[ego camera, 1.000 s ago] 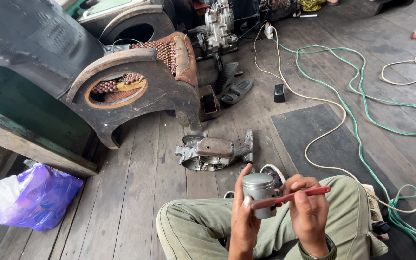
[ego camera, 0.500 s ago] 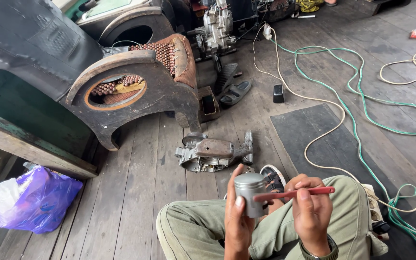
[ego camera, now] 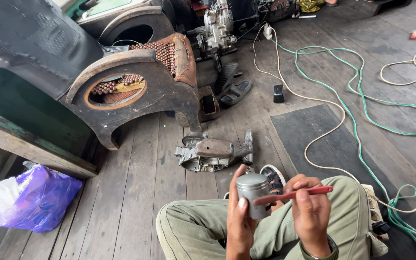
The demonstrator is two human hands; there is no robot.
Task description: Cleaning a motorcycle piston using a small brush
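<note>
My left hand [ego camera: 239, 222] grips a grey metal piston [ego camera: 253, 192], a short cylinder with a domed top, held upright above my lap. My right hand [ego camera: 310, 216] holds a thin red tool [ego camera: 294, 195] like a toothbrush handle, lying nearly level with its left end against the piston's side. I sit on a wooden plank floor in olive trousers [ego camera: 193, 231]. A greasy metal engine casing [ego camera: 213, 153] lies on the planks just beyond my knees.
A rusty scooter body panel [ego camera: 136, 91] with a round hole stands at the left. A purple plastic bag [ego camera: 37, 200] lies lower left. Green hose [ego camera: 362, 103] and white cable [ego camera: 314, 139] snake over a black mat [ego camera: 323, 139]. Sandals [ego camera: 234, 91] and an engine [ego camera: 215, 29] sit farther back.
The piston has been turned slightly in my left hand and the red tool has shifted a little along its side. The view has moved a bit closer.
</note>
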